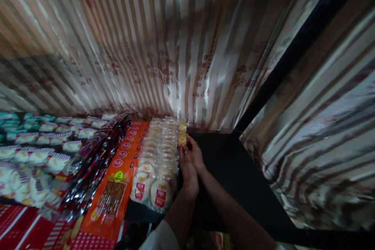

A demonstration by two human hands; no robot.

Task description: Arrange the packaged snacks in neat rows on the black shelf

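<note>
Both my hands reach to the far side of a black shelf (pixel 231 179), close together at the end of a row of small yellow packets (pixel 182 131). My right hand (pixel 197 155) has its fingers curled against the right side of the packets. My left hand (pixel 188 170) pinches at their near end, its fingertips partly hidden. Immediately to the left stand two rows of round, pale cakes in clear wrappers (pixel 160 187), overlapping one behind another. Left of those lie orange snack packets (pixel 113 195), fanned in a line.
Dark, shiny packets (pixel 90 164) lean beyond the orange ones. White wrapped snacks (pixel 41 156) and green packets (pixel 10 121) fill the far left. Red patterned packaging (pixel 23 226) lies at the front left. Striped, glossy sheeting (pixel 164 47) hangs behind, with a black post (pixel 281 70) on the right.
</note>
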